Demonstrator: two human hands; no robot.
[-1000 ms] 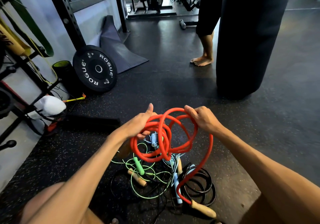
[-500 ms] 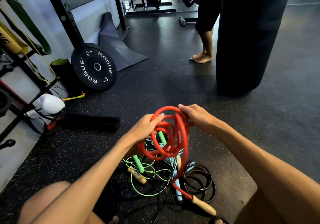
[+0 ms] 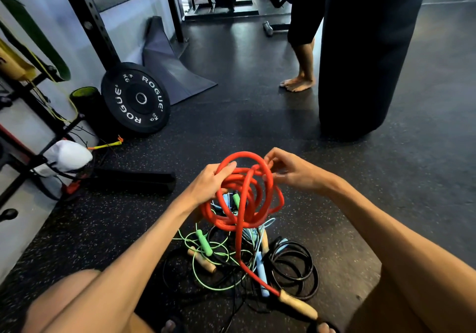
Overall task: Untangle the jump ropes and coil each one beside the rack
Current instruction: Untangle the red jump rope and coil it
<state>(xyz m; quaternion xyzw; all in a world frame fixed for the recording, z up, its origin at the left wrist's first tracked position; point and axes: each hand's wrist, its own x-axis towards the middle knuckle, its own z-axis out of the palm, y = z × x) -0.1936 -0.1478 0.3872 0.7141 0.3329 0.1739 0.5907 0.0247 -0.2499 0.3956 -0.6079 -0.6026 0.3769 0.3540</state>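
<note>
Both hands are on the red rope (image 3: 247, 193), and this is the coiling stage for this one: my left hand (image 3: 208, 180) has its fingers wrapped round a bunch of red loops on the near side of the bundle, clamped firmly, and my right hand (image 3: 291, 170) pinches the top loop between thumb and fingertips, just at the crown of the coil. The bundle hangs in the air above the pile, loops crossing each other rather messily, so by my reckoning it is gathered but not tidy. One strand drops straight down out of it and runs to a wooden handle (image 3: 297, 305) lying on the floor (image 3: 386, 203) near my right foot. Under the coil the rest waits in a heap: the green rope (image 3: 206, 273) with its green handle (image 3: 204, 242), a blue handle (image 3: 261, 276), and the black rope (image 3: 296, 268), lying in rough rings. I cannot tell whether the red tail is free of them or threaded under. Next, I think, I need to draw that tail up, lay it round as one more loop, then set the coil down leftward beside the rack (image 3: 86, 20), gently, so that nothing else drags along.
</note>
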